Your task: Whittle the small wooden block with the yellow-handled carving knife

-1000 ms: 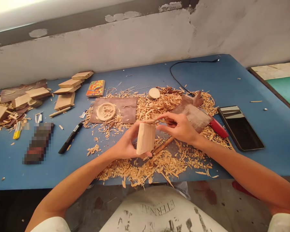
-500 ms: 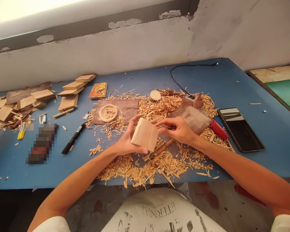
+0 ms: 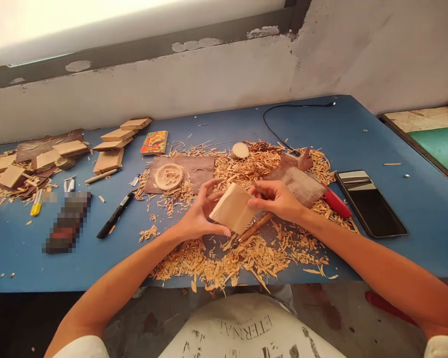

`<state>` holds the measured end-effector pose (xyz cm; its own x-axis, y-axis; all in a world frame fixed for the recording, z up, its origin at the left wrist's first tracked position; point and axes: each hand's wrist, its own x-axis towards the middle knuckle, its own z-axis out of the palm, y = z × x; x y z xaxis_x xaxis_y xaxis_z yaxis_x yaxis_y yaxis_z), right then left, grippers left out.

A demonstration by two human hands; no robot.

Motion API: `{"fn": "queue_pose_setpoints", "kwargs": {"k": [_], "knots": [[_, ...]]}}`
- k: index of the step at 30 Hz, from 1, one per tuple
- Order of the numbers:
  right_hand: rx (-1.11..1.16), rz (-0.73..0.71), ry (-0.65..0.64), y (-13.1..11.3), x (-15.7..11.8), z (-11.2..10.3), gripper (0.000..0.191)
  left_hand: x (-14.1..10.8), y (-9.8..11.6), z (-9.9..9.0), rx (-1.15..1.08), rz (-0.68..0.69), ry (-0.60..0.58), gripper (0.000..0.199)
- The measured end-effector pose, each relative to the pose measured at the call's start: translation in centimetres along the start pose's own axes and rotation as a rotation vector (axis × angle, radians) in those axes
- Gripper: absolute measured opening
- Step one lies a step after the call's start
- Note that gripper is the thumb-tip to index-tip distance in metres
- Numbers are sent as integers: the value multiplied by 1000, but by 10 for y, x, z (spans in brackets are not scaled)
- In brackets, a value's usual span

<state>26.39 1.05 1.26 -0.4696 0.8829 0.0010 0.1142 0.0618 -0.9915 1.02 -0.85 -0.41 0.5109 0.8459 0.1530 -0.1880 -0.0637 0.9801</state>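
A pale wooden block (image 3: 234,208) is tilted in the air over the shavings, between my hands. My left hand (image 3: 200,214) holds it from the left, thumb along the lower edge and fingers behind. At the block's right edge, my right hand (image 3: 278,200) has thumb and forefinger pinched together, with part of a thin dark item showing by the fingertips. A tool with a wooden handle (image 3: 256,226) lies on the shavings below the block. Behind the hands, a round carved wooden piece (image 3: 169,177) rests on a brown sheet (image 3: 199,169).
Wood shavings (image 3: 254,258) cover the middle of the blue table (image 3: 373,253). A phone (image 3: 371,204), red-handled tool (image 3: 336,202) and sandpaper (image 3: 304,186) lie right. On the left are a black marker (image 3: 115,215), yellow cutter (image 3: 36,203) and stacked blocks (image 3: 108,161). A cable (image 3: 271,124) lies behind.
The block has turned in my left hand and shifted slightly right, now showing a different face. My right thumb and forefinger have come to its edge. The camera view has shifted slightly.
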Motion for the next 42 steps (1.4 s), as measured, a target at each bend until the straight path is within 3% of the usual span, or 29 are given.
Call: {"fn": "queue_pose_setpoints", "kwargs": {"k": [2,6,8,11,16,20,24,32,37,42], "knots": [[42,2,103,-2,1,-2,41,3,-2,-5,32,48,147,97],[14,7,233,0,4,-5,43,5,4,-9,169,140,436,41],[-10,16,231,3,5,-5,44,4,7,-7,277,185,453,26],[-69,-4,201,8,2,0,43,1,12,-1,497,224,380,20],[-232,-86,150,5,-8,10,32,-4,14,8,804,292,314,19],[-360,-178,161,2,-11,12,31,-9,10,14,889,325,199,57],[-478,-244,146,2,-10,10,38,-13,6,17,880,268,130,74],[-486,-328,-8,6,-11,10,56,-10,5,15,704,154,141,67],[-435,-378,-78,9,-10,7,52,-8,3,11,596,102,133,71],[-430,-428,-47,10,-12,6,48,-9,6,10,551,77,37,88]]}}
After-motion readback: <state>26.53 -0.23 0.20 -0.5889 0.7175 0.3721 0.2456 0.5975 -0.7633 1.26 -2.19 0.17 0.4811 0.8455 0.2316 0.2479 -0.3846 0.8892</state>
